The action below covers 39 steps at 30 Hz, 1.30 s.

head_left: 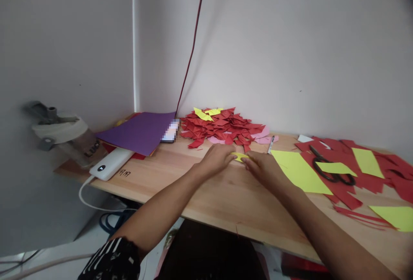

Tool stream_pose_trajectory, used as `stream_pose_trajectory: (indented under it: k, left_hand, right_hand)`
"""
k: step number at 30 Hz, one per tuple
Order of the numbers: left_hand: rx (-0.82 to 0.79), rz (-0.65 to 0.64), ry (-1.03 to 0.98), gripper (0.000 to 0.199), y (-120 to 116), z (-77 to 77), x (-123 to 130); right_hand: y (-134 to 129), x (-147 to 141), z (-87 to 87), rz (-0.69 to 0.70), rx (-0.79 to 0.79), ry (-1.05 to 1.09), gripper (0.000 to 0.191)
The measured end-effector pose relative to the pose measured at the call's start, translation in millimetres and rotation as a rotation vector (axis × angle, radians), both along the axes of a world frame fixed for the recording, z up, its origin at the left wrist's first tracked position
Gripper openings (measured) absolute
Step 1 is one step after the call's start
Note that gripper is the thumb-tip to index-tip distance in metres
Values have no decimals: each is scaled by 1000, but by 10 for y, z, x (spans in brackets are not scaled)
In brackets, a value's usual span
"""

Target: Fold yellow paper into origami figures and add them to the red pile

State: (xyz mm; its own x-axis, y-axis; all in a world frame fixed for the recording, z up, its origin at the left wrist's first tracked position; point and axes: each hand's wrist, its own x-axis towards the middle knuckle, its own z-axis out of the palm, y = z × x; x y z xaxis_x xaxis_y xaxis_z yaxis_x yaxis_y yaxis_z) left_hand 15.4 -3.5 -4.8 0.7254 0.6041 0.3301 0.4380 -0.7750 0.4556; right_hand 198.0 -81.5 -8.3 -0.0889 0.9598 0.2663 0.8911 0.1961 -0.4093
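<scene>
Between my two hands, just above or on the wooden table, is a small piece of yellow paper. My left hand pinches its left end, fingers closed. The right end sits in the closed fingers of my right hand. Part of the paper is covered by the fingers, so its full shape cannot be made out. Directly behind the hands rises a heap of folded red paper pieces, with a few yellow folded pieces on top. A larger yellow sheet lies beside my right forearm.
Black-handled scissors lie among red paper scraps at the right, partly under a yellow strip. A pen is near my right hand. Purple paper, a phone, a white power bank and a bottle occupy the left.
</scene>
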Motion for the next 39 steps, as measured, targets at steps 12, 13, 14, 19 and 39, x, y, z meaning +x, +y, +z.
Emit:
stream_pose_trajectory:
  k: [12,13,14,19,39]
  left_hand:
    - [-8,569,115,20,10,175,-1237]
    - [-5,610,129,18,-24,128,-1353]
    - [7,619,138,16,-51,76,-1451]
    - [36,599,87,27,-52,-122,-1701]
    - [428,652,328,46,518,143,-2119]
  right_hand:
    - [10,38,7,-53,69,-92,29]
    - [10,34,6,-52,66,-88,29]
    - [10,31,3,-49,62,-87,29]
    - [22,38,-27,-36,58,-125,30]
    - [56,105,-158,-6,13,-129,33]
